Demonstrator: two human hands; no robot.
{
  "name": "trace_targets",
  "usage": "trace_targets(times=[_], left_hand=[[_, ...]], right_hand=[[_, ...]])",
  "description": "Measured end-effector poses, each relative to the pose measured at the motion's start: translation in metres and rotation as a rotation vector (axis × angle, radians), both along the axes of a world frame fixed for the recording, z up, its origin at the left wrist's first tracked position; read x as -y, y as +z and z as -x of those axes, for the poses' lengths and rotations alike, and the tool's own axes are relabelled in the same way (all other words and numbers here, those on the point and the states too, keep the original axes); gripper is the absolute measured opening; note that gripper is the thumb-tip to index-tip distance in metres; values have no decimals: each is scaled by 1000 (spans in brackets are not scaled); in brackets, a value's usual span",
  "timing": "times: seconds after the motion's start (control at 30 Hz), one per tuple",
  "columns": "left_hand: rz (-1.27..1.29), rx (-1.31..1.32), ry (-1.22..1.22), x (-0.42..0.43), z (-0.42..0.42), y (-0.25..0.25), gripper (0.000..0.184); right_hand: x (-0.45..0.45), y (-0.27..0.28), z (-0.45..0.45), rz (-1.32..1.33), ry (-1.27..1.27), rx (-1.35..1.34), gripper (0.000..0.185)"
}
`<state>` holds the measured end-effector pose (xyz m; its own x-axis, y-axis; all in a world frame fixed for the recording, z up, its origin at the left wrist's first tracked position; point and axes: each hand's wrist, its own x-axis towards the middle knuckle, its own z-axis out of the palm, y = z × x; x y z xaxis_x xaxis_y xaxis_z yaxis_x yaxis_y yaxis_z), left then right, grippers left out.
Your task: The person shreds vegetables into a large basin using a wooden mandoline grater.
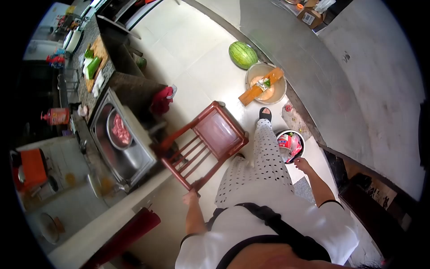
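Observation:
A red-brown wooden chair (218, 131) with a slatted back stands on the floor in front of me. My left hand (191, 196) is closed on the top corner of its backrest. My right hand (303, 165) hangs at my side with its fingers curled, near a round bin (290, 146) holding red and white packaging; whether it holds anything is too small to tell. Beyond my foot, a wooden board (261, 87) with a grater-like middle lies across a large basin (280, 88) with orange contents.
A watermelon (243, 55) lies on the floor past the basin. On the left, a steel sink (130, 156) holds a bowl of meat (120, 130). Green vegetables (93, 67) lie on the counter (109, 62). A red cloth (161, 100) hangs by the cabinet.

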<state>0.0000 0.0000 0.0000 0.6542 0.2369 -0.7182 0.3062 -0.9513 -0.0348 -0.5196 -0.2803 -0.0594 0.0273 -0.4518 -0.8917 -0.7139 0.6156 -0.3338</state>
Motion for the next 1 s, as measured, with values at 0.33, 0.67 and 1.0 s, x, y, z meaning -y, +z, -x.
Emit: trace_targets(times=[0.33,0.67,1.0], left_hand=[[648,207,-188,285,80,11,48],[764,-199,-400,446,97,-31,40],[540,-791,-85,562,62,-79,44]], right_hand=[[191,-10,-30,59,-107,219,27],[253,-19,-55,3,-355,306,22],[305,-85,-155,309,-269,239,24]])
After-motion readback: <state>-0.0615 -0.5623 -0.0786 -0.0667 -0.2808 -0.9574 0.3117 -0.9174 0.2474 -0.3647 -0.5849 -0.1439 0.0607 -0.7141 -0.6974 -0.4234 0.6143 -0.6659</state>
